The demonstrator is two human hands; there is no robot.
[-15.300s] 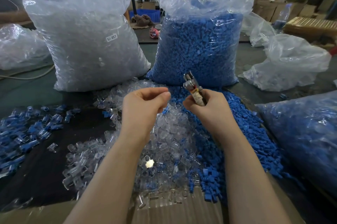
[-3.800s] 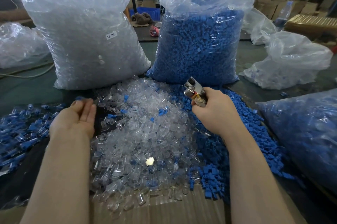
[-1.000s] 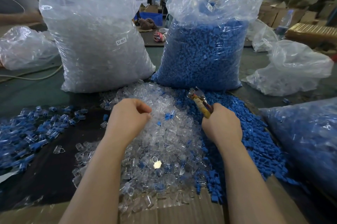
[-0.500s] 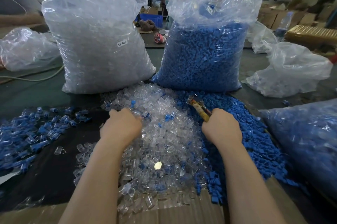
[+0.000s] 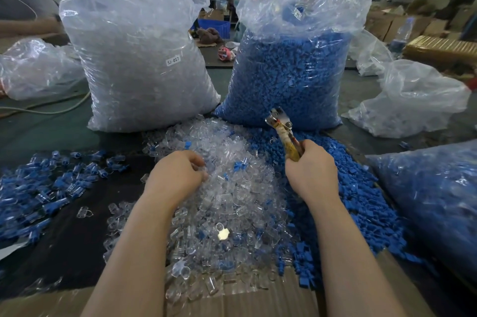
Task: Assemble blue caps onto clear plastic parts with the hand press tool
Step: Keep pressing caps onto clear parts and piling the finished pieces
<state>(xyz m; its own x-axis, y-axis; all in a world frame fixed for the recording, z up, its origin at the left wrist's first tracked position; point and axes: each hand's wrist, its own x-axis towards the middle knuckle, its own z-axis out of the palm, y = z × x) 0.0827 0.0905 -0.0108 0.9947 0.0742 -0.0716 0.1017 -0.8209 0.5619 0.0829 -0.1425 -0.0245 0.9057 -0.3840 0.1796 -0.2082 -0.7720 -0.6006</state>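
Head view: the hand press tool [image 5: 284, 133] is a plier-like piece with a shiny metal head and worn, yellowish handles, tilted up and away toward the big bag of blue caps [image 5: 289, 79]. The right hand [image 5: 311, 172] is closed in a fist around its handles, so the lower part of the tool is hidden in the palm; whether anything sits in the metal head is hard to make out. The left hand [image 5: 178, 174] rests knuckles-up on the heap of clear plastic parts [image 5: 232, 203] in the middle of the desk [image 5: 51, 133], its fingers curled down into the pieces; what they pinch, if anything, I cannot tell. Loose blue caps [image 5: 361, 203] lie heaped just right of the clear heap, under and beyond the right hand. Assembled blue-and-clear pieces [image 5: 44, 187] are scattered well to the left of the left hand. A bag of clear parts [image 5: 139, 63] stands behind the left hand.
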